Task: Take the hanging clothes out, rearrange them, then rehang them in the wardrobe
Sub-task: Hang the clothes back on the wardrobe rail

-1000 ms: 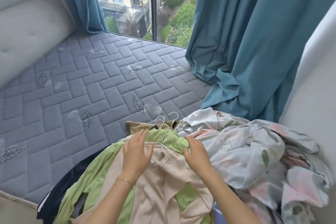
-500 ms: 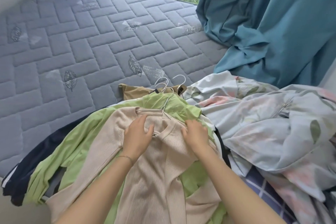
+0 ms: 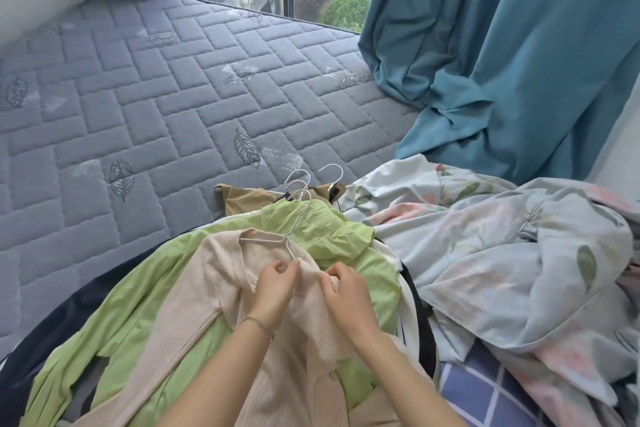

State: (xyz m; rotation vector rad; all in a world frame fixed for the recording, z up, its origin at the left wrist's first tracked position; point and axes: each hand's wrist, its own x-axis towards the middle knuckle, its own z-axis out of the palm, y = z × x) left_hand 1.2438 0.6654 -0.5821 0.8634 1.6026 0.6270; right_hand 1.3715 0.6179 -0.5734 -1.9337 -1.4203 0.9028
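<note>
We gripped the beige cardigan at its collar, left hand and right hand both curled on the knit at lower centre. Its hanger lay just above our left hand, nearer than the right, its hook pointing up-frame.

We locate the cardigan on the jacket, both on the mattress; the duvet lies right, the curtain behind it.
</note>
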